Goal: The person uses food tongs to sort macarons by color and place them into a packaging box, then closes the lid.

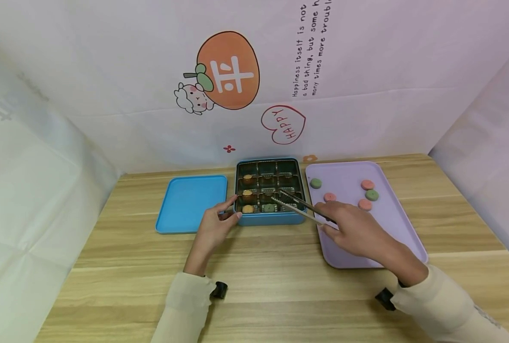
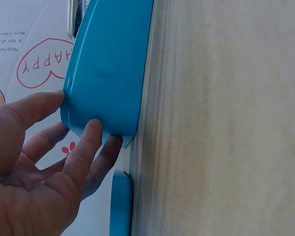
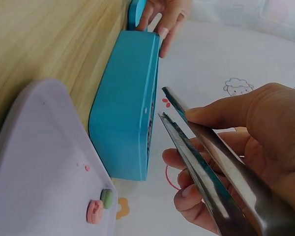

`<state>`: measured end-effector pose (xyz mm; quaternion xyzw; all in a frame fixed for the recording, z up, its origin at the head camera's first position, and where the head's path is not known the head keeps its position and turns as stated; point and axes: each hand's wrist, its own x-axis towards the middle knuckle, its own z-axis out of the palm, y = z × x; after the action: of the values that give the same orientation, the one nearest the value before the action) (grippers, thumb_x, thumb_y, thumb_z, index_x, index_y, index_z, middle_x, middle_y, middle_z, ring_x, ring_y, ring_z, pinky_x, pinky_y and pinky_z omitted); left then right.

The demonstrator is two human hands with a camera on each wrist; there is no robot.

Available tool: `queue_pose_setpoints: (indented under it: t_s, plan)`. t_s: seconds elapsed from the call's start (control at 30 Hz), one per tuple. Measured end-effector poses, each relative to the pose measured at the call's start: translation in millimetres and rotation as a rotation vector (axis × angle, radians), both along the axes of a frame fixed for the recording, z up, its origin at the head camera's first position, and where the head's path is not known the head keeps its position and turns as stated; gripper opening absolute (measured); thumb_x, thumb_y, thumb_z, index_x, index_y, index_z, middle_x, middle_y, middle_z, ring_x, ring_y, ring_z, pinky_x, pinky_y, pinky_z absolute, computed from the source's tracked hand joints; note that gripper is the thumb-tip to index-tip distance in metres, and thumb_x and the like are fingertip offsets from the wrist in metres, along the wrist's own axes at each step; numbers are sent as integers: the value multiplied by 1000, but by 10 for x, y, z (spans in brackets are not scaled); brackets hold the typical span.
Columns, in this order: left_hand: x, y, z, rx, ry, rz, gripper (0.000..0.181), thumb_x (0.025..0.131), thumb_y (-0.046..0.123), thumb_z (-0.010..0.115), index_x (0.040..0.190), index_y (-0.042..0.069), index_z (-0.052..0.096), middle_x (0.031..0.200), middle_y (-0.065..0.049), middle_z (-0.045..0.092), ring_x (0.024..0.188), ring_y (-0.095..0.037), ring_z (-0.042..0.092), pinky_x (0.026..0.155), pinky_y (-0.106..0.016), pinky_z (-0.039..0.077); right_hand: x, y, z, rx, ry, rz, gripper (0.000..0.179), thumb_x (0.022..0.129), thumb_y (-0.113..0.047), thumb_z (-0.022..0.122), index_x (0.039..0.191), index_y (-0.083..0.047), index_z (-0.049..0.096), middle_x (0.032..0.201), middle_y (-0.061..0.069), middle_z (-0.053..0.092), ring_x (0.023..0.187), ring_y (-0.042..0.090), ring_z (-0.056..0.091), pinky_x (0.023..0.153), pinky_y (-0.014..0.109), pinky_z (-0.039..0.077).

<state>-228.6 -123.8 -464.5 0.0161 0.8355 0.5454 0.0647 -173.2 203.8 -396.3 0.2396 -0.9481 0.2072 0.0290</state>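
My left hand touches the front left corner of a blue box, with extended fingers against its side and rim. Inside is a dark divided insert. Yellow macarons sit in compartments down its left column, and a green macaron lies in the front row's middle one. My right hand holds metal tongs between thumb and fingers. Their toothed tips stand apart over the right part of the box, with nothing between them. Pink and green macarons lie on a lilac tray under and beyond that hand.
A flat blue lid lies on the wooden table left of the box. Close behind the box rises a white printed cloth. The tray stands right beside the box, and a few pink crumbs dot it.
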Motion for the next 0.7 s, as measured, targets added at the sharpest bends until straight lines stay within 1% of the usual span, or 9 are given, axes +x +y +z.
queue_pose_setpoints:
  t_s: [0.03, 0.13, 0.27, 0.33, 0.37, 0.43, 0.5, 0.6, 0.7]
  plan:
    - [-1, -1, -2, 0, 1, 0, 56, 101, 17, 71, 155, 22, 55, 164, -19, 42, 138, -36, 59, 95, -40, 60, -5, 13, 8, -3, 3, -5, 36, 92, -4, 75, 128, 1, 70, 122, 17, 75, 111, 36, 73, 83, 51, 59]
    - [-3, -4, -7, -2, 3, -1, 56, 101, 18, 71, 154, 22, 55, 164, -19, 42, 138, -36, 59, 93, -38, 60, -22, 57, 36, 2, 23, -26, 35, 92, -5, 76, 127, 0, 70, 119, 16, 76, 106, 33, 73, 78, 49, 58]
    - [-2, -5, -8, -3, 5, -2, 56, 101, 17, 71, 154, 22, 55, 163, -20, 43, 138, -36, 59, 92, -37, 60, -61, 133, 70, 13, 28, -63, 41, 92, -7, 76, 131, 5, 68, 113, 18, 75, 91, 28, 72, 70, 46, 57]
    - [-2, -3, -6, -3, 6, -2, 56, 101, 17, 71, 154, 22, 55, 163, -20, 44, 137, -36, 59, 92, -37, 59, -80, 181, 87, 13, 26, -81, 45, 92, -7, 76, 134, 7, 66, 113, 20, 75, 90, 29, 72, 69, 47, 57]
    - [0, -2, -6, -3, 6, -2, 56, 101, 17, 71, 154, 22, 55, 163, -20, 43, 137, -36, 59, 92, -37, 59, -91, 209, 91, 11, 21, -91, 46, 92, -7, 76, 134, 8, 65, 112, 20, 75, 86, 28, 71, 67, 47, 56]
    - [1, 0, -2, -4, 6, -1, 56, 101, 17, 71, 154, 22, 55, 164, -20, 43, 138, -36, 59, 92, -37, 59, -107, 264, 99, 7, 26, -114, 44, 92, -6, 75, 133, 7, 66, 109, 20, 75, 82, 27, 70, 65, 46, 55]
    - [1, 2, -1, -5, 4, 0, 56, 101, 18, 71, 154, 22, 55, 164, -20, 42, 138, -36, 59, 92, -37, 59, -127, 322, 94, 0, 48, -126, 42, 91, -5, 75, 131, 7, 67, 107, 19, 75, 81, 27, 69, 66, 47, 54]
    - [0, 2, -3, -6, 1, 2, 56, 101, 18, 71, 154, 23, 55, 164, -19, 42, 138, -36, 59, 93, -38, 60, -164, 399, 71, 2, 54, -142, 29, 91, -3, 73, 119, 4, 69, 91, 14, 72, 72, 23, 62, 61, 42, 49]
    - [-1, -1, -7, -3, 0, 2, 56, 102, 18, 71, 155, 23, 55, 164, -19, 43, 138, -36, 59, 93, -38, 60, -202, 470, 29, 3, 50, -158, 29, 90, -3, 73, 118, 5, 70, 86, 13, 71, 70, 21, 59, 60, 39, 47]
